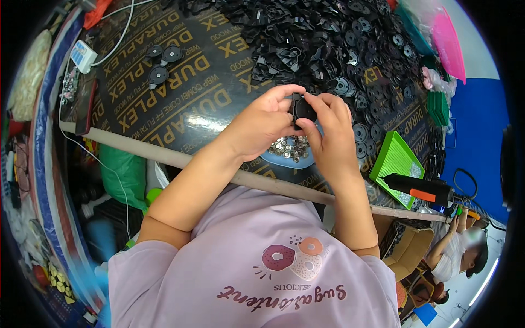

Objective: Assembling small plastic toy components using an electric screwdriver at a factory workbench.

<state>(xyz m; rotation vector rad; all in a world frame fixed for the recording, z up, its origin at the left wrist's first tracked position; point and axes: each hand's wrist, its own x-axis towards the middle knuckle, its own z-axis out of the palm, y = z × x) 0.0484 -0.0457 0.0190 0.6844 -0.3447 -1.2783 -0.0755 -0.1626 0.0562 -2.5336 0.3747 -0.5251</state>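
Between my two hands, over the near part of the table, is a small black plastic part (304, 111) with a rounded shape. My left hand (272, 113) grips its left side with bent fingers. On the other side, my right hand (330, 121) pinches it between thumb and fingers. Just below the hands sits a shallow blue dish (284, 159), partly hidden by them. Small round metal pieces (296, 148) lie in it. Beyond my hands, a large heap of black plastic parts (295, 33) covers the far side, with round black discs (344, 86) along its near right edge.
Several assembled black round parts (158, 75) lie at the far left, near a phone (86, 106) and a white box with a cable (83, 56). At right, a green tray (395, 158) stands beside a black-and-orange power screwdriver (418, 187). Another person (465, 251) sits at lower right.
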